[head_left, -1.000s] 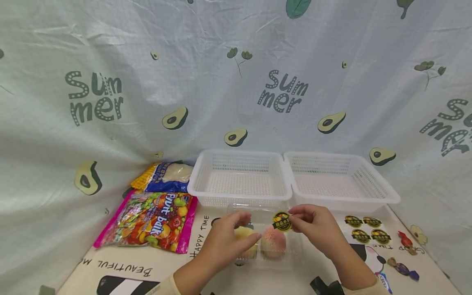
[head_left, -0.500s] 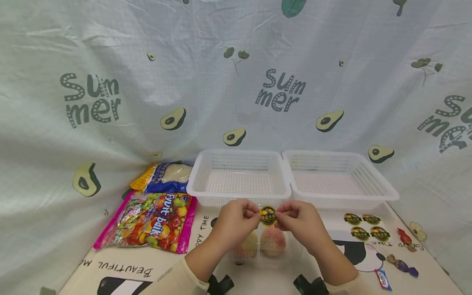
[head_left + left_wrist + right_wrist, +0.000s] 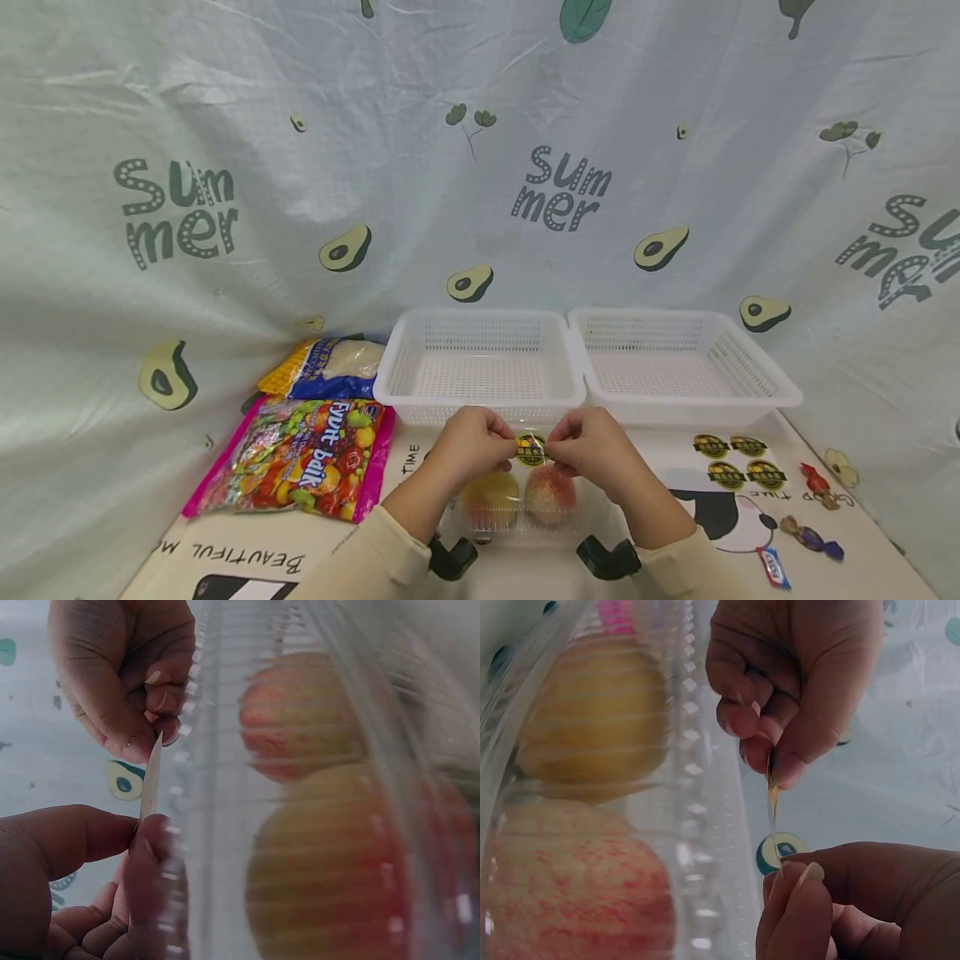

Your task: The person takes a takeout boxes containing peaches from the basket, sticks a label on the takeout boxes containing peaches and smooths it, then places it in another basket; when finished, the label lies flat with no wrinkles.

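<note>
Both hands pinch one round sticker (image 3: 531, 450) at lower centre: left hand (image 3: 472, 443) on its left edge, right hand (image 3: 592, 446) on its right. It hangs above the clear clamshell box (image 3: 517, 504) of two peaches, not yet stuck down. Four stickers remain on the sheet (image 3: 738, 461), right. Printed tabletop (image 3: 225, 550); avocado-print backdrop (image 3: 225, 167) behind.

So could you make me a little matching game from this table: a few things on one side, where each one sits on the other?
Things:
1. round sticker
2. Fruit bark bag
3. clear box of fruit
4. wrapped candies

Places:
a. far right of the table
b. under both hands
c. pinched between the left hand and right hand
d. left of the white baskets

Pairs: 1-c, 2-d, 3-b, 4-a
</note>
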The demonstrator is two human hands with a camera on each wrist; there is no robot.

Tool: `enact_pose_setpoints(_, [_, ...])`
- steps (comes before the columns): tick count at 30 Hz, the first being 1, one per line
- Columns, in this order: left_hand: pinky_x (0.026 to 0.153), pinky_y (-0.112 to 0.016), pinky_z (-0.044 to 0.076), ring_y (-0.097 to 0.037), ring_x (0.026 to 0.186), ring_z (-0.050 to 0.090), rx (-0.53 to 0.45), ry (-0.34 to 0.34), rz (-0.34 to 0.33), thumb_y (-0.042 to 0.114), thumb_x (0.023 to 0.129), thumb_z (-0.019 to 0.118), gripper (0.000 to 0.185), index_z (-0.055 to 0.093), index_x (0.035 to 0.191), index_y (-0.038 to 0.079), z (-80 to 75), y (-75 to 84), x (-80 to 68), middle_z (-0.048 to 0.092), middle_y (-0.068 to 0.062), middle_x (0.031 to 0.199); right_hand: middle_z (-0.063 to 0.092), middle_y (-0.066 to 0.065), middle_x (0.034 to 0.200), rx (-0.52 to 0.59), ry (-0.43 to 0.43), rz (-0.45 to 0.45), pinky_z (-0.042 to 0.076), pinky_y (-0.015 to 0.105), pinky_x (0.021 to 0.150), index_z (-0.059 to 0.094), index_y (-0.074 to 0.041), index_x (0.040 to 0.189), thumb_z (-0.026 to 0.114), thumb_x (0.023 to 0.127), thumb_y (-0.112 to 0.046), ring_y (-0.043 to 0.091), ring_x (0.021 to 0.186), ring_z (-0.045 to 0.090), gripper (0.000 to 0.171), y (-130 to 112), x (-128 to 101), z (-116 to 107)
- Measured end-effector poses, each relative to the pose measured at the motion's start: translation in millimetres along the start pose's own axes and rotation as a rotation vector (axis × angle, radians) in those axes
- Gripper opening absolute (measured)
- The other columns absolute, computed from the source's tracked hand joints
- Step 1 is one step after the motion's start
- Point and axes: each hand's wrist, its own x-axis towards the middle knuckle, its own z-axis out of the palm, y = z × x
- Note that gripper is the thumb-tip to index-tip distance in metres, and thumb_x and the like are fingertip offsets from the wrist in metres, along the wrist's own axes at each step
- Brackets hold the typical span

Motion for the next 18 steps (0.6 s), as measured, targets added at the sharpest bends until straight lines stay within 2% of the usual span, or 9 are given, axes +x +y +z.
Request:
enact_pose_setpoints(3, [0.056,-0.025,0.053,-0.013,0.061,0.064,0.069,0.013,-0.006,0.007,0.083,0.074,0.005,0.070,0.081,0.007,2.2,-6.5,1.6,0.068,-0.001,0.070,0.067,0.005,0.070,-0.055,0.001,0.011,0.058,0.029,0.057,0.069,-0.002,0.078,0.073,0.080,-0.002,0.014,0.061,0.063,0.005,4.1,3.8,5.0])
enact_pose_setpoints(9, [0.053,-0.026,0.048,-0.012,0.059,0.057,0.242,0.054,0.055,0.009,0.078,0.075,0.008,0.070,0.072,0.013,7.5,-12.1,6.6,0.065,0.004,0.064,0.063,0.001,0.061,-0.231,0.039,-0.006,0.048,0.026,0.051,0.068,-0.008,0.070,0.073,0.078,-0.003,0.013,0.056,0.058,0.010,7.7,5.3,10.1])
enact_pose_setpoints(18, [0.050,-0.027,0.045,-0.014,0.058,0.055,0.297,0.095,0.053,0.007,0.075,0.076,0.014,0.064,0.070,0.013,14.2,-14.9,5.1,0.061,0.001,0.068,0.059,-0.002,0.059,-0.340,0.052,-0.063,0.043,0.027,0.048,0.064,-0.010,0.064,0.071,0.071,-0.002,0.013,0.054,0.053,0.013,10.5,5.8,15.9])
